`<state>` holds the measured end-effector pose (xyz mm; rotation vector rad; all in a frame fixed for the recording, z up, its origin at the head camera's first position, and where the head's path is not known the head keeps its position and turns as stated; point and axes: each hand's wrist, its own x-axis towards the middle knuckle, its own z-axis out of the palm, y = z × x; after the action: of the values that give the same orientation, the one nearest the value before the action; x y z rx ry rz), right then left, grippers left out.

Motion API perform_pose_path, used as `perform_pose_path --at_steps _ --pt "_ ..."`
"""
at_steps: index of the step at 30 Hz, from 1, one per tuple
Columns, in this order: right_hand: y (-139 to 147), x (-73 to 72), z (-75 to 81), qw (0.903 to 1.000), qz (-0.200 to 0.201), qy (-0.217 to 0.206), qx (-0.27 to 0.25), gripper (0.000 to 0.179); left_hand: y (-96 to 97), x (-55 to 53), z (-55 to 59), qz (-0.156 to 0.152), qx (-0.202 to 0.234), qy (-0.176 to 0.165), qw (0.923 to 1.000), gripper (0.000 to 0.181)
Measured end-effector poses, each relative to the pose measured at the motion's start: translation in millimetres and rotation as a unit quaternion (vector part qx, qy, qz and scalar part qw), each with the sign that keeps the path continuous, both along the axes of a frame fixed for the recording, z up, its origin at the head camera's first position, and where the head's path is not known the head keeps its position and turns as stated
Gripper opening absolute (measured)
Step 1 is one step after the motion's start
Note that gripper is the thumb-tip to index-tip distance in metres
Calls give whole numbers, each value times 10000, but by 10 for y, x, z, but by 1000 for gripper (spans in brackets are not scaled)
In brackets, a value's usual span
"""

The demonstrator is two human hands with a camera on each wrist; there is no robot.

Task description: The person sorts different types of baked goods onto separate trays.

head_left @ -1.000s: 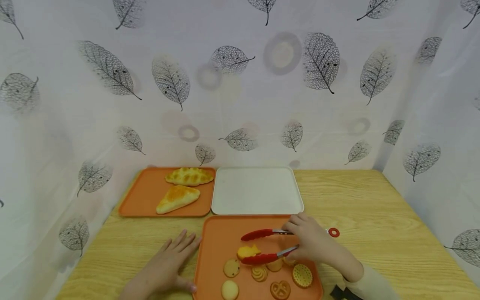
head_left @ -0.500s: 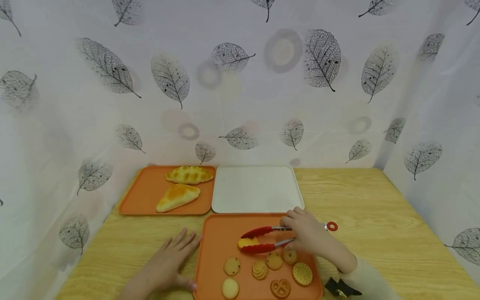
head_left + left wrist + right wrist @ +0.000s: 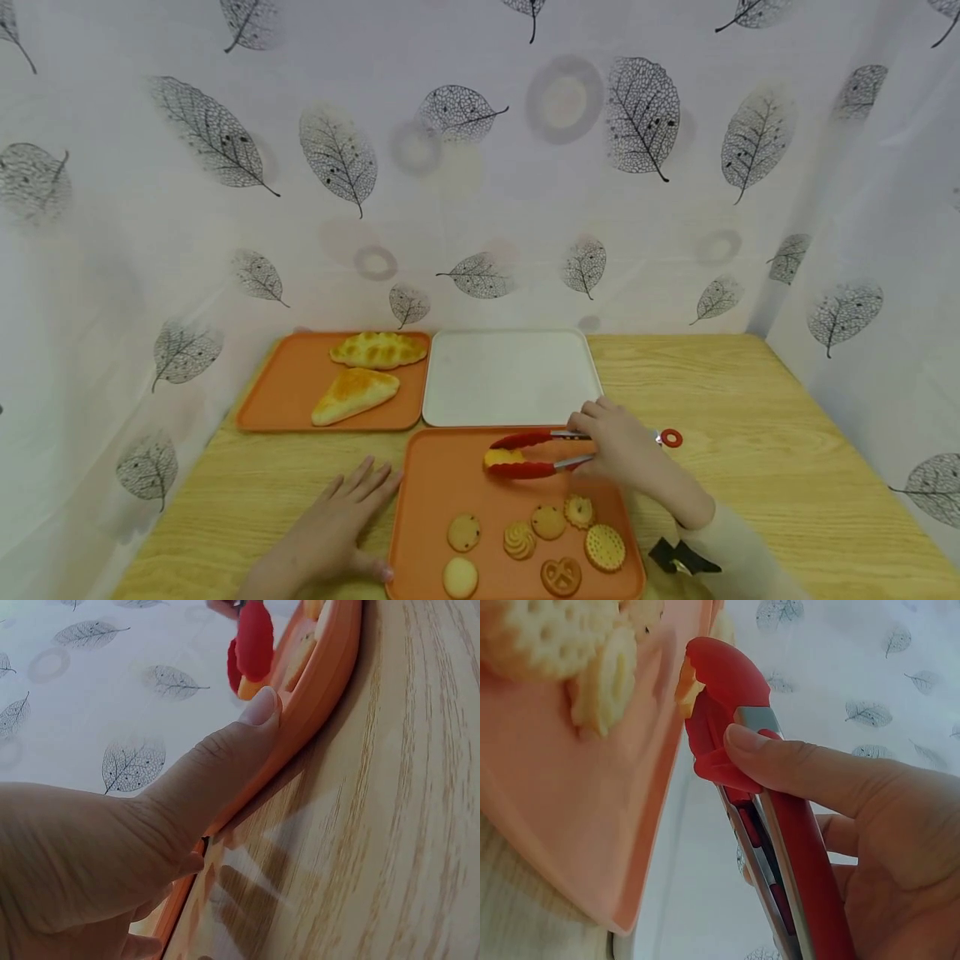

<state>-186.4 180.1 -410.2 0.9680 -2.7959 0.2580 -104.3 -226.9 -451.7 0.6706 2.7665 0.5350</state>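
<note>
My right hand (image 3: 626,448) grips a pair of red-tipped tongs (image 3: 525,472), thumb on one arm and fingers on the other. Between the tips is a small yellow-orange cookie (image 3: 504,457), fish-shaped in the earlier frames and now partly covered. It is over the far part of the near orange tray (image 3: 427,492). In the right wrist view the tongs (image 3: 802,855) stick out past the thumb, the cookie (image 3: 687,690) mostly hidden. My left hand (image 3: 333,525) lies with fingers spread at that tray's left side; in the left wrist view its thumb (image 3: 225,757) touches the rim.
Several cookies lie on the near tray, among them a pretzel-shaped one (image 3: 561,577) and a round dotted one (image 3: 605,547). Behind stand a white tray (image 3: 513,379) and another orange tray (image 3: 277,387) with two breads (image 3: 356,396). A leaf-patterned curtain (image 3: 480,208) surrounds the wooden table (image 3: 720,400).
The tongs have narrowed around the fish-shaped cookie. My right hand has carried it away from the other cookies, toward the tray's far edge. My left hand has stayed put.
</note>
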Motion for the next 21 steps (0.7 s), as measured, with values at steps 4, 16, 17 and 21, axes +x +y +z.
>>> perform_pose_path --at_steps 4,16,17,21 --pt "42 -78 41 9996 -244 125 -43 45 0 4 4 8 33 -13 10000 119" --pt "195 -344 260 9939 -990 229 -429 50 -2 3 15 6 40 -89 10000 120" --pt "208 -369 276 9931 -1049 232 -467 51 -3 3 15 5 40 -82 10000 120" --pt "252 -475 323 9893 -1299 234 -622 50 -3 6 15 1 48 -51 10000 120"
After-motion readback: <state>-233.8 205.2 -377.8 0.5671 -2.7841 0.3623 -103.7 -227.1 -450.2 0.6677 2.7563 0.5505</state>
